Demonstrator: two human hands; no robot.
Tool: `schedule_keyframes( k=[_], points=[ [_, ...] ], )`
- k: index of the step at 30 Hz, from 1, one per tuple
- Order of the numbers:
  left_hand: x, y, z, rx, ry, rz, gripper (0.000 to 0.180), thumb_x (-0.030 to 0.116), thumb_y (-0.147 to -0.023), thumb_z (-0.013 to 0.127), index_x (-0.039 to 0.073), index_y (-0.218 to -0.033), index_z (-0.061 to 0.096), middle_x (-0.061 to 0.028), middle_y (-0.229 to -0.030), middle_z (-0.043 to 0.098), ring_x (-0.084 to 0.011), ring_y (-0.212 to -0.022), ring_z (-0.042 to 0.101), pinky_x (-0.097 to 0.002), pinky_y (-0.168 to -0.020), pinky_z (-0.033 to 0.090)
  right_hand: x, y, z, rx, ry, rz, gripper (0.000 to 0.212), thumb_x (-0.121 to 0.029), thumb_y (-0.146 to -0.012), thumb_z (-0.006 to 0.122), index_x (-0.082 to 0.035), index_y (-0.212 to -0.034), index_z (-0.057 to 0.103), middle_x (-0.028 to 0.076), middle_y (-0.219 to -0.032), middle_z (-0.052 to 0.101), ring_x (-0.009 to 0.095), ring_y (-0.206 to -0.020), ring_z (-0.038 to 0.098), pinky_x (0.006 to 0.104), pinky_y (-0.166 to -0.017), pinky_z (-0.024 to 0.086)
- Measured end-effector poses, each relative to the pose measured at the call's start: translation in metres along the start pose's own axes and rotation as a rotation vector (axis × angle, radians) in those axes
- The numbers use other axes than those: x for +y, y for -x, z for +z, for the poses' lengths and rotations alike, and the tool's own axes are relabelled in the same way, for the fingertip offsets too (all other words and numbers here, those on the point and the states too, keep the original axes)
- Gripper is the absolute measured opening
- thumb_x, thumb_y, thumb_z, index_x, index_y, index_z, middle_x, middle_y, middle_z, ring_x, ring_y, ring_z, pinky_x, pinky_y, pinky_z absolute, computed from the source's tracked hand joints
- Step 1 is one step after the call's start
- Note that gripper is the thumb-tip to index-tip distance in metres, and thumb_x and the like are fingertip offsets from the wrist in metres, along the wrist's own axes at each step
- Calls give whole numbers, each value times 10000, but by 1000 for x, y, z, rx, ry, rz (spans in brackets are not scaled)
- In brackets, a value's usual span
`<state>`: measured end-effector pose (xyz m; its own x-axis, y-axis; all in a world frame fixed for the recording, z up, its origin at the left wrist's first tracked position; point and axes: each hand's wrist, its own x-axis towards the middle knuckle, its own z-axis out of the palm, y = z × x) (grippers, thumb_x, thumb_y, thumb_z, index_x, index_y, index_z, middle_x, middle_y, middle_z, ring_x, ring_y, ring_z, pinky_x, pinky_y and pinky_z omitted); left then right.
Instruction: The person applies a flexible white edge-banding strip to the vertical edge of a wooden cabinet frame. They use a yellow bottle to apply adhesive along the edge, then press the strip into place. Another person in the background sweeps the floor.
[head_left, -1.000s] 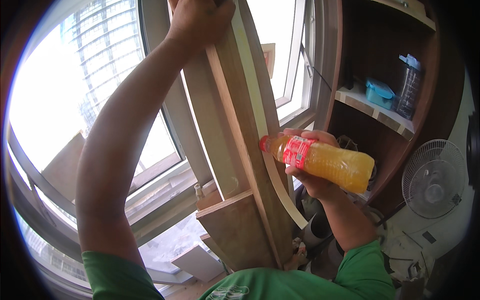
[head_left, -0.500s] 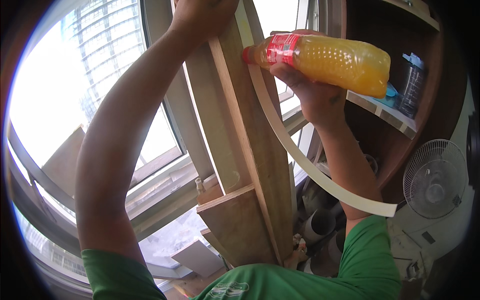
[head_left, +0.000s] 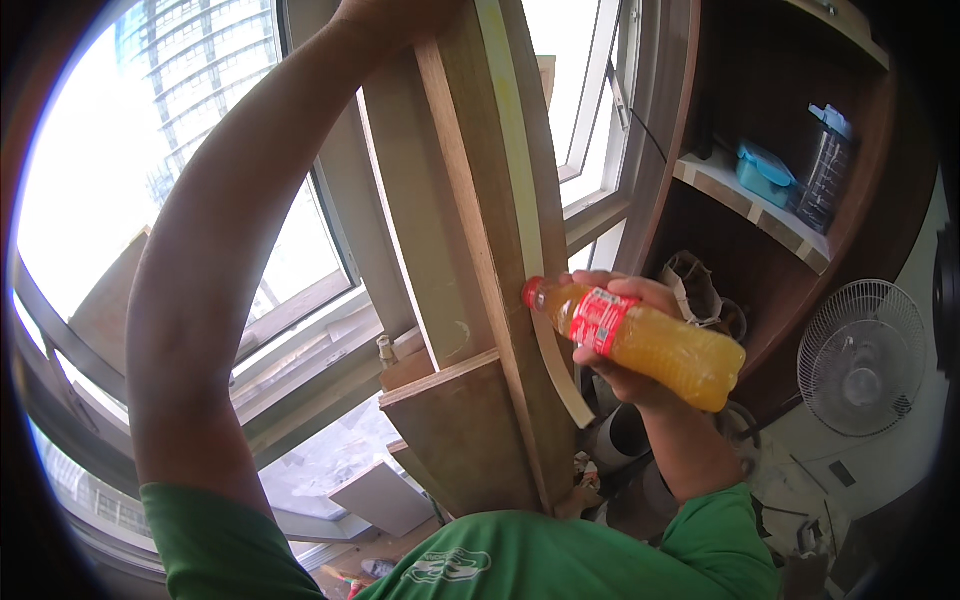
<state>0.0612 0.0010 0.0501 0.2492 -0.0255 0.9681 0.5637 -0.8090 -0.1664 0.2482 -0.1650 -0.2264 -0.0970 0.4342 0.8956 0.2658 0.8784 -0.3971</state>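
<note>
My right hand (head_left: 625,345) grips a plastic bottle of orange liquid (head_left: 640,338) with a red label and red cap. The capped end presses against the pale edge strip (head_left: 520,200) on a tall upright wooden panel (head_left: 470,250). The strip's lower end (head_left: 570,385) curls loose from the wood just below the bottle. My left hand (head_left: 395,12) reaches up and holds the panel near its top, at the upper edge of the view; its fingers are mostly cut off.
Large windows (head_left: 170,180) stand behind and left of the panel. A dark wooden shelf unit (head_left: 760,215) at right carries a teal box (head_left: 765,172) and a dark jug (head_left: 825,165). A white fan (head_left: 865,355) stands lower right. Wood offcuts (head_left: 365,495) lie below.
My right hand ran the bottle up the strip to near the top, then brought it back down to mid height. The left hand stayed at the panel top.
</note>
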Motion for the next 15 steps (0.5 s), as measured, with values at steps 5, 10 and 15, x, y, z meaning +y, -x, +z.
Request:
schedule_keyframes(
  k=[5, 10, 15],
  points=[
    [6, 2, -3, -11, 5, -23, 367, 113, -874, 523, 108, -1206, 679, -119, -1416, 541, -331, -1445, 303, -464, -1209, 237, 4, -1, 2, 70, 106, -96, 665, -248, -803, 841, -39, -1278, 425, 221, -1276, 599, 292, -1181, 622, 353, -974, 528],
    [7, 3, 2, 13, 9, -150, 376, 104, -863, 538, 100, -1216, 670, -137, -1428, 525, -343, -1437, 320, -465, -1205, 251, 10, -69, -1, 129, 39, -131, 681, -259, -820, 829, -38, -1304, 404, 238, -1309, 573, 328, -1222, 583, 417, -1026, 489],
    [10, 3, -6, 4, 5, -34, 387, 89, -865, 536, 90, -1233, 657, -156, -1438, 510, -343, -1442, 311, -458, -1204, 261, 0, -136, -1, 227, 34, -244, 584, -168, -754, 885, -53, -1226, 561, 103, -1101, 677, 186, -1017, 678, 311, -890, 568]
  ],
)
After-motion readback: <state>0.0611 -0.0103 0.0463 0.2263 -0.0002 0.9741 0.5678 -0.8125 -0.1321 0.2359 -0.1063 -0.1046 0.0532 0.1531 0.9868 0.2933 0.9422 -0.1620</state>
